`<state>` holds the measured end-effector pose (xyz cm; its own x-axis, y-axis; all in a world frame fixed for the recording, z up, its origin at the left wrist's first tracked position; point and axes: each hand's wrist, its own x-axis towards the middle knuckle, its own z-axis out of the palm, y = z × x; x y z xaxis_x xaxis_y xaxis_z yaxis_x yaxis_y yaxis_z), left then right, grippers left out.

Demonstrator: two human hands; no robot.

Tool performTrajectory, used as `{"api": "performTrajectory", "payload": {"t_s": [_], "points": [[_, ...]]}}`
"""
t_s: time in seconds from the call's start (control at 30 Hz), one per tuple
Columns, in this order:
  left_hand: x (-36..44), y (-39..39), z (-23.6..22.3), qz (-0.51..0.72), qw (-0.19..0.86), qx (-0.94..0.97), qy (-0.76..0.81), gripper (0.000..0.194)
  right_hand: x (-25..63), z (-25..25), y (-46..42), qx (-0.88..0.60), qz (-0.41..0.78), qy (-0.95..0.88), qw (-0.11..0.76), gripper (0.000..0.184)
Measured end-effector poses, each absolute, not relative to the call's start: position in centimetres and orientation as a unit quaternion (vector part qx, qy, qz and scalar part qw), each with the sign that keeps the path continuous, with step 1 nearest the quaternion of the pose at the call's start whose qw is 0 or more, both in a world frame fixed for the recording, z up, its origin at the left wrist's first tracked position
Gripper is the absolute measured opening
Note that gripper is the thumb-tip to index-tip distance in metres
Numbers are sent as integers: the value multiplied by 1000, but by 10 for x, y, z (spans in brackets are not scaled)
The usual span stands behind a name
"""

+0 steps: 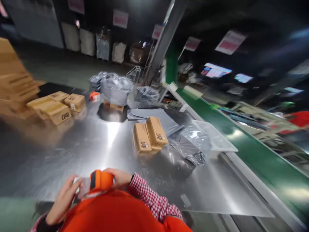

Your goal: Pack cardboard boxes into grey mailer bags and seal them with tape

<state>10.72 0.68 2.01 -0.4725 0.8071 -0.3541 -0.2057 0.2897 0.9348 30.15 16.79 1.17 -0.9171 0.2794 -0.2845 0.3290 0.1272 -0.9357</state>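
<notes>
Orange plastic tape dispenser (100, 181) sits at six o'clock in my view, close against my orange vest (116, 211), and I have both hands on it. My right hand (120, 177), coming out of a red-and-white checked sleeve (154, 201), is curled around the dispenser's right side and grips it. My left hand (64, 199) is at seven o'clock with the fingers bent toward the dispenser's left end, touching something pale there; the picture is blurred, so I cannot tell whether that hand is closed on it or only resting against it. All of this is above the near edge of the shiny steel desk (79, 151). At the centre of the desk, roughly twelve o'clock from my hands, lies a bundle of flat brown cardboard boxes with black print (149, 135), side by side and touching. Just beside it at two o'clock is crumpled clear plastic wrap (190, 143), next to a clear plastic tray (213, 137) at the desk's right edge. At ten o'clock is a loose group of small brown cartons (58, 104). Farther back, near twelve o'clock, stands a heap of grey plastic mailing bags (116, 87), with a second small orange tape dispenser (94, 95) just to its left. A green conveyor belt (243, 145) runs along the right, from one toward four o'clock.
</notes>
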Motion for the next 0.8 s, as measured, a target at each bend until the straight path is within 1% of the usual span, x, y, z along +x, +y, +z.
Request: {"api": "performTrajectory", "payload": {"t_s": [0.07,0.13,0.2,0.23,0.3,0.4,0.43,0.5,0.57,0.6,0.67,0.8], "points": [[109,21,40,595,479,179,620,57,293,25,166,178,-672,719,-19,65],[105,32,54,610,502,165,590,61,287,37,167,130,-680,720,-43,73],[101,36,68,614,520,181,565,57,286,46,170,104,-660,740,-81,78],[100,35,77,610,517,212,562,53,287,48,171,102,-653,742,-109,81],[102,32,96,583,467,326,580,41,291,48,171,124,-659,719,-182,85],[113,33,125,496,292,579,578,21,297,40,170,188,-677,664,-255,80],[117,36,134,472,225,652,550,19,298,38,169,205,-675,661,-257,77],[124,47,147,427,109,767,465,21,300,35,171,221,-662,676,-237,69],[128,58,154,402,26,823,401,25,302,34,177,220,-643,704,-206,62],[128,63,155,396,0,834,385,27,302,33,180,215,-631,721,-190,59],[128,70,154,378,-7,846,375,30,301,32,188,205,-610,748,-163,50],[121,67,147,372,66,854,356,29,294,30,194,194,-559,800,-103,36]]}}
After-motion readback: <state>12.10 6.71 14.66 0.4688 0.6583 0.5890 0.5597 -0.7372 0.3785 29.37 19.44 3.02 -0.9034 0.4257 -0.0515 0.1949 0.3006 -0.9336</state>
